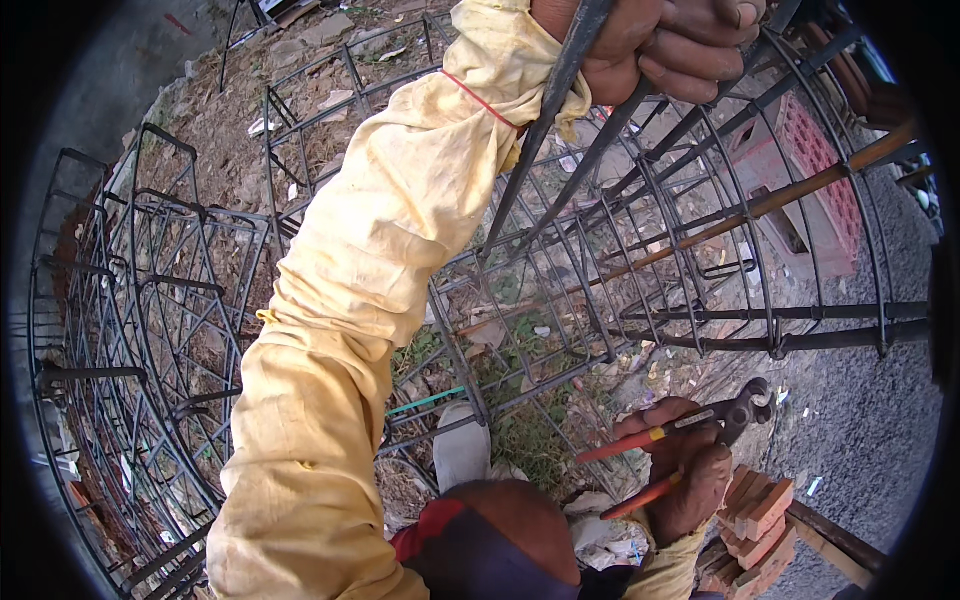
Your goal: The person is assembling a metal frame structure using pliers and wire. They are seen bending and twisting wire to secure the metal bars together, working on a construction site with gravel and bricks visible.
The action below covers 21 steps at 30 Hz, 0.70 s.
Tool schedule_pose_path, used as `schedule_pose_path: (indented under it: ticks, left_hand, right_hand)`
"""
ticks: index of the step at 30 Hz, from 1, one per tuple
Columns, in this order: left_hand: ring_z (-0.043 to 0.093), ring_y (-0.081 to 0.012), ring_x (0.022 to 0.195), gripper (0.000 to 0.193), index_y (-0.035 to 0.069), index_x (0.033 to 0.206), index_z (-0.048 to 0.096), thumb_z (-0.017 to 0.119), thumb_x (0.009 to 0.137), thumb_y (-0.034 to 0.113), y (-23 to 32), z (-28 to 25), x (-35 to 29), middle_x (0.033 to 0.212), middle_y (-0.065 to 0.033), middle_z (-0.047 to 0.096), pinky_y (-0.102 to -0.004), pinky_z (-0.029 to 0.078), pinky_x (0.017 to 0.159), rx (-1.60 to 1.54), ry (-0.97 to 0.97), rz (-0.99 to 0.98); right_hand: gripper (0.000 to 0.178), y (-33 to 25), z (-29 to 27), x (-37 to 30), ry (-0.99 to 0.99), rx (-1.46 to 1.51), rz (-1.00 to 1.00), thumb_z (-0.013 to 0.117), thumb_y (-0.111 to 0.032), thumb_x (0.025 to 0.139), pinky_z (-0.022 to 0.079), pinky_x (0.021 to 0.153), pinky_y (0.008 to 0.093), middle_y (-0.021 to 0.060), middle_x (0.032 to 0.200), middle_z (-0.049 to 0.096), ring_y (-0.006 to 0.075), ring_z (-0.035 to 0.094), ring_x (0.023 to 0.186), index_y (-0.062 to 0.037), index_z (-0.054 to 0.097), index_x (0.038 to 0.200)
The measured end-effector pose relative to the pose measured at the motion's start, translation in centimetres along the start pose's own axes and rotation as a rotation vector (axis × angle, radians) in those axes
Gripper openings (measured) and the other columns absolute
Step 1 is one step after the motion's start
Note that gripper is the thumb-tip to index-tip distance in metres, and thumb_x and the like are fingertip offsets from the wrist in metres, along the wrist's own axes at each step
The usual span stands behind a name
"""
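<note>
— What is the dark steel rebar cage (640, 250) like?

— A long framework of ribbed grey bars and square stirrups, lying on its side below the raised left hand (660, 40) and above the right hand (690, 470). One rust-orange straight bar (790, 195) runs through it.

— The hands?

— The left hand is curled tight around two thin dark steel rods (560, 130) that slant down into the cage. The right hand is closed round the orange-handled steel pincers (690, 440), handles apart, with the pincers' head pointing toward the cage without touching it.

— Around them?

— Pale yellow cloth sleeves (370, 300), stacked red bricks (760, 520) just beside the right hand, more dark rebar cages (150, 330) off to the left, gravel and rubble underneath.
</note>
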<state>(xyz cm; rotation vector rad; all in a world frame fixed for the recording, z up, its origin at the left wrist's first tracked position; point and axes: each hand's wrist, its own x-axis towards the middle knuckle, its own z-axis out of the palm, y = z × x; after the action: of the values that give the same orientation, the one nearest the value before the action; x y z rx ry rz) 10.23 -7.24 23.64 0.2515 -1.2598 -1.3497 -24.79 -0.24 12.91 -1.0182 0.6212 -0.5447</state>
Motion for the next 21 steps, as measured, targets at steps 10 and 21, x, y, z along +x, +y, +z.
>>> schedule_pose_path:
  ticks: [10, 21]
  left_hand:
    - [0.02, -0.0066, 0.038, 0.062, 0.013, 0.069, 0.057, 0.04, 0.096, 0.066, 0.0, 1.0, -0.8, 0.048, 0.0076, 0.024, -0.0235, 0.015, 0.035, 0.027, 0.128, 0.009]
    - [0.024, -0.0062, 0.039, 0.06, 0.013, 0.069, 0.055, 0.043, 0.095, 0.067, 0.4, 0.4, -0.7, 0.051, 0.0083, 0.029, -0.0241, 0.017, 0.035, -0.007, 0.029, 0.0]
  right_hand:
    - [0.02, 1.9, 2.3, 7.5, -0.234, -0.226, 0.93, 0.062, -0.008, 0.091, 0.061, 0.06, 0.032, 0.0103, 0.11, 0.058, 0.0174, 0.067, 0.086, -0.0031, 0.055, 0.109]
    - [0.036, 6.3, 2.7, 9.9, -0.216, -0.466, 0.731, 0.059, -0.011, 0.086, 0.055, 0.077, 0.0346, 0.0074, 0.108, 0.058, 0.0187, 0.064, 0.1, -0.0057, 0.057, 0.122]
